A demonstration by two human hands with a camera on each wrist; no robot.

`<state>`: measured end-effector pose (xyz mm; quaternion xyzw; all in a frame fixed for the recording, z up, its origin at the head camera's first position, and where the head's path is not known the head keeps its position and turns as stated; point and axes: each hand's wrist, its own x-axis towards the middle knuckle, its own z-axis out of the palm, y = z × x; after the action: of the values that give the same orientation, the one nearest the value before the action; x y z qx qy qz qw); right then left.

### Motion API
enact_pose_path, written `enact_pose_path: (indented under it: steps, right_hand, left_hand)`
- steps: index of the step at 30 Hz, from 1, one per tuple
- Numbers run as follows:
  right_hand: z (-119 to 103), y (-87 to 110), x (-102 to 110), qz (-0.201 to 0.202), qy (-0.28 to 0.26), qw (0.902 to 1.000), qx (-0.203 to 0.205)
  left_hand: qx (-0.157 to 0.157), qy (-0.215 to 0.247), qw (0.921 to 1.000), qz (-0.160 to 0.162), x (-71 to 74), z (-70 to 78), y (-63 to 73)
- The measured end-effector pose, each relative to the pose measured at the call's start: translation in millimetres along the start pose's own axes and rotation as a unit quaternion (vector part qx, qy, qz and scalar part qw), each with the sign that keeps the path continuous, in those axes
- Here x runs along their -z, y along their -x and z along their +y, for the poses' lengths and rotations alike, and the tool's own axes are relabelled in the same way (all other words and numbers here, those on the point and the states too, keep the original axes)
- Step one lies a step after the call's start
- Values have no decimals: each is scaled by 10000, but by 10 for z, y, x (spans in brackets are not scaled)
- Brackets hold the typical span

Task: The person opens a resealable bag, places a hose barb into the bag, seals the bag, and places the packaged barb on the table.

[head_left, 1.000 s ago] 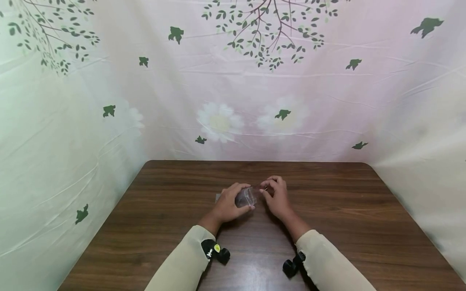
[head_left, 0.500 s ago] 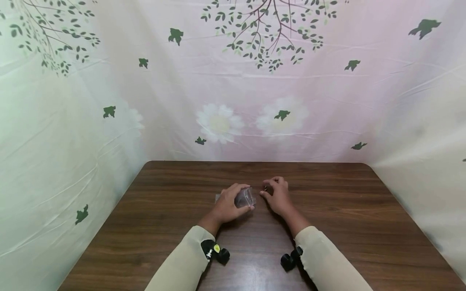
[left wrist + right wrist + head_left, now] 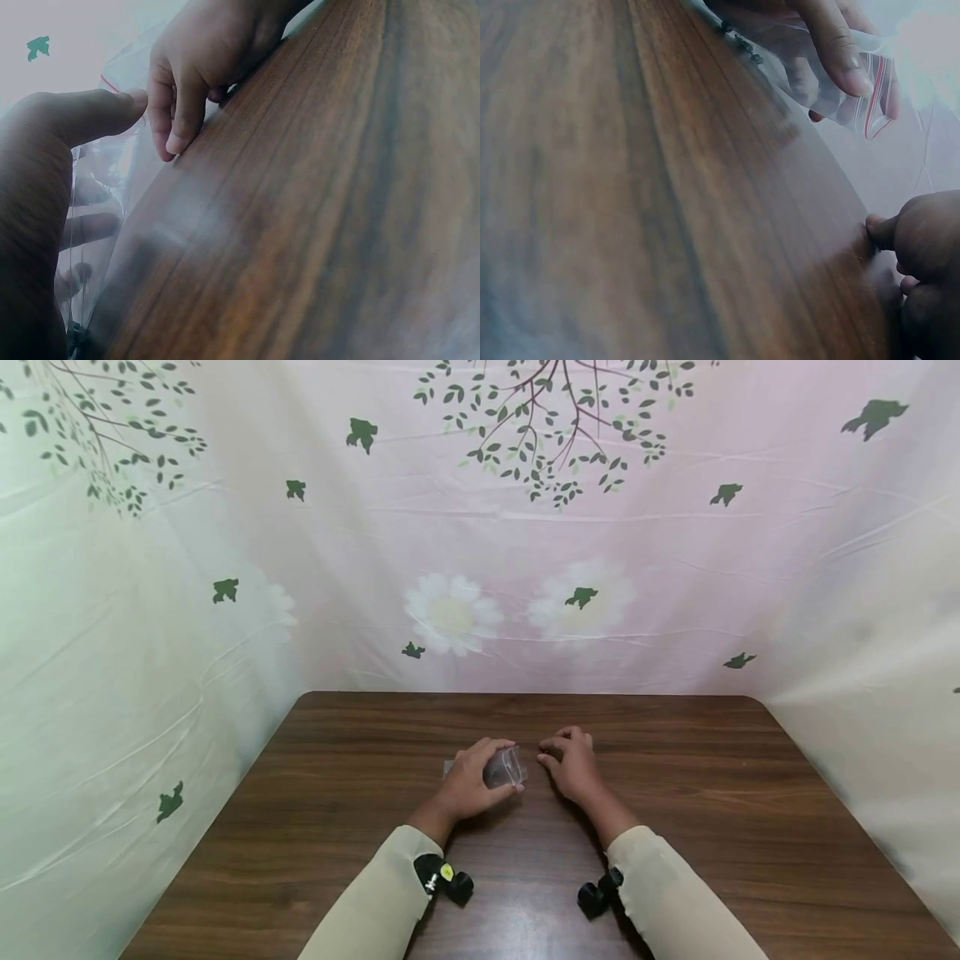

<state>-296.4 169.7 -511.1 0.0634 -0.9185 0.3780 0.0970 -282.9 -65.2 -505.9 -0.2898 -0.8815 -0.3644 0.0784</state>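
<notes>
My left hand (image 3: pixel 471 777) holds a clear zip bag (image 3: pixel 506 767), thumb and fingers spread around its mouth. The bag's red-lined zip strip (image 3: pixel 875 97) shows in the right wrist view. Small dark pieces (image 3: pixel 742 45) lie at its lower end, under the left hand. To the right of the bag, my right hand (image 3: pixel 572 764) is bent down with fingertips right at the tabletop. In the left wrist view the right hand's thumb and finger (image 3: pixel 180 142) come together in a pinch. The small dark piece seen there earlier is now hidden by the fingers.
The brown wood-grain table (image 3: pixel 360 843) reaches back to a pale cloth backdrop (image 3: pixel 480 543) printed with leaves, birds and flowers. Black camera mounts (image 3: pixel 453 885) are strapped at both wrists, over light sleeves (image 3: pixel 375 893).
The right hand has shifted slightly away from the bag's mouth and down to the table. The small dark piece between its fingers has gone out of sight. The left hand and bag stay put.
</notes>
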Motion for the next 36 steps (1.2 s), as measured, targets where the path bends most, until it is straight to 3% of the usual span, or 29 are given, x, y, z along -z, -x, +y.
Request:
enact_pose_path:
  steps: [5,12,25,31,36]
  right_hand:
    - [-9,-1,8,223,-87,9996,-164]
    - [-10,-13,9,511,-15,9986,-95]
    - [-5,7,-29,434,-302,9983,-228]
    - [-31,58,-30,415,-670,9969,32]
    - [-84,95,-46,633,-871,9932,436]
  left_hand:
    - [-22,4,10000,4,-2,-10,0]
    - [-91,-47,9999,59,10,-5,2]
    - [-61,-56,10000,4,12,-17,19]
    - [-174,-62,9998,75,2,-15,32]
    - [-162,-113,9998,55,2,-12,32]
